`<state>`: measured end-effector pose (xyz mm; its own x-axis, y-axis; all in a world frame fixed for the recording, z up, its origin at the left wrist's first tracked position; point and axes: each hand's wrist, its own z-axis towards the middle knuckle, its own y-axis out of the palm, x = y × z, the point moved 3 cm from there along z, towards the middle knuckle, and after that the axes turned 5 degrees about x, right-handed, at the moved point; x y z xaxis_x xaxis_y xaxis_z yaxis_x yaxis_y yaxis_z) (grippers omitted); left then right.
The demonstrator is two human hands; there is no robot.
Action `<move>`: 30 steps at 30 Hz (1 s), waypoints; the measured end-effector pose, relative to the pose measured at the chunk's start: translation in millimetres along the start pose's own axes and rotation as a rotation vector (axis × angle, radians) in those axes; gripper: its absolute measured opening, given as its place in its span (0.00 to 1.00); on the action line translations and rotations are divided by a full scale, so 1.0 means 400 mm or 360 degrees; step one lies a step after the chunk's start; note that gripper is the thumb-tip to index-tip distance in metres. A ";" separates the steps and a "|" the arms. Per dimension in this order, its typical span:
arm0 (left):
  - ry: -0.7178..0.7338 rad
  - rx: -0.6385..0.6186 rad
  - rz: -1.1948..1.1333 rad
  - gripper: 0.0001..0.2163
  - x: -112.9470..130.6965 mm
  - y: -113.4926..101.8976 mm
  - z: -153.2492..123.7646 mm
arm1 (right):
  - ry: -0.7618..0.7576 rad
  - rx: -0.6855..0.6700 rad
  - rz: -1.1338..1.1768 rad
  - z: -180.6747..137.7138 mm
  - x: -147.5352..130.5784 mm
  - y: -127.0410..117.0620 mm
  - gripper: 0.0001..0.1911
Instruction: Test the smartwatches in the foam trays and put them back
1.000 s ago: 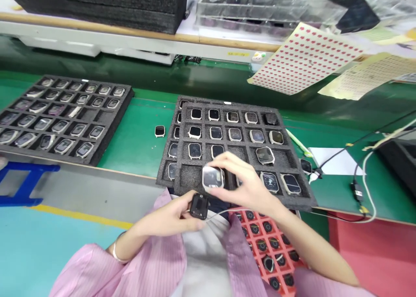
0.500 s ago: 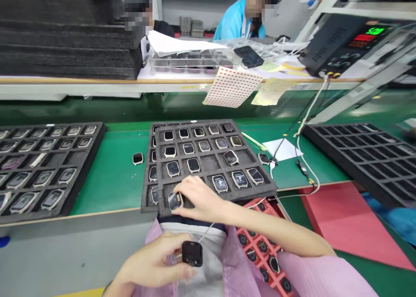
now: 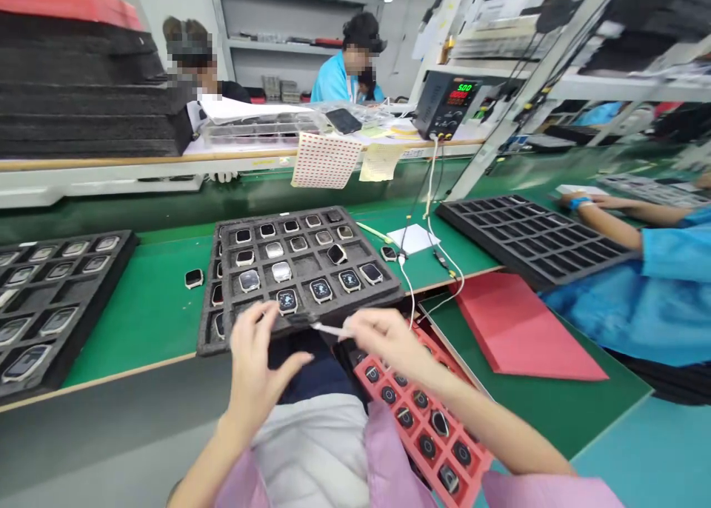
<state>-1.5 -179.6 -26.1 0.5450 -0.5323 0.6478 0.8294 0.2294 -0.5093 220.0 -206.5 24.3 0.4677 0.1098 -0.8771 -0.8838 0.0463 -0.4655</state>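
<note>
My left hand (image 3: 258,367) is raised at the near edge of the black foam tray (image 3: 311,262), its thumb and fingers apart with nothing between them. Just beyond its fingertips, a square smartwatch (image 3: 287,301) with a lit screen lies in a tray pocket. To the right, my right hand (image 3: 383,338) pinches a thin white stick-like piece (image 3: 330,330). This piece points left across the tray's front edge, and its dark far end is blurred. More watches (image 3: 321,291) fill other pockets; one watch (image 3: 336,254) lies tilted across its pocket.
A red foam tray (image 3: 383,386) of round dark parts sits below my right forearm. Other black trays (image 3: 533,234) stand left and right. Single watches (image 3: 194,278) lie on the green table. White cables (image 3: 430,189) hang from a power supply (image 3: 444,104). A co-worker's arm (image 3: 611,215) is at right.
The view has swung right. My right hand has let go of a watch and now pinches the white piece. The black square part with a cable has left my left hand, which has opened.
</note>
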 end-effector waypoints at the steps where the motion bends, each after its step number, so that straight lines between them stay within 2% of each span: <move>1: -0.0052 0.0094 0.0193 0.32 -0.025 0.000 0.003 | 0.0029 0.0196 -0.0091 0.024 0.020 -0.065 0.22; 4: -0.0278 0.0181 0.0502 0.35 -0.113 0.002 0.011 | 0.0081 0.0588 -0.0290 0.108 0.082 -0.249 0.23; 6: -0.0364 0.0153 0.0470 0.33 -0.157 0.005 0.015 | 0.0134 0.0698 -0.0437 0.163 0.125 -0.337 0.20; 8: -0.0382 0.0128 0.0354 0.32 -0.181 0.007 0.021 | 0.0178 0.0734 -0.0575 0.208 0.169 -0.386 0.14; 10: -0.0385 0.0084 0.0263 0.32 -0.195 -0.002 0.033 | 0.0195 0.0729 -0.0703 0.243 0.213 -0.402 0.12; 14: -0.0463 -0.0062 0.0235 0.30 -0.257 -0.061 0.084 | 0.0081 0.0711 -0.0910 0.286 0.272 -0.366 0.12; 17: -0.0521 0.0212 0.0672 0.26 -0.349 -0.122 0.151 | -0.0189 0.0628 -0.0973 0.302 0.266 -0.292 0.12; 18: -0.0556 0.0227 0.0818 0.27 -0.384 -0.128 0.177 | -0.0306 0.0544 -0.0971 0.307 0.255 -0.260 0.13; 21: -0.0671 0.0032 0.1008 0.30 -0.485 -0.098 0.247 | -0.0635 0.0151 -0.0943 0.326 0.211 -0.163 0.16; 24: -0.0710 -0.0090 0.1031 0.24 -0.556 -0.051 0.302 | -0.0801 -0.0115 -0.0946 0.361 0.181 -0.105 0.15; 27: -0.0659 -0.0184 0.1017 0.20 -0.596 -0.031 0.349 | -0.0835 -0.0201 -0.0967 0.402 0.173 -0.082 0.13; 30: -0.0591 -0.0186 0.1018 0.20 -0.600 -0.051 0.389 | -0.0804 -0.0200 -0.0978 0.418 0.173 -0.071 0.15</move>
<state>-129.9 70.2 -83.1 0.9392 -0.0090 0.3434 0.3299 0.3025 -0.8943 275.8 -34.1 -3.4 0.7821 0.5382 -0.3141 -0.4482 0.1358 -0.8835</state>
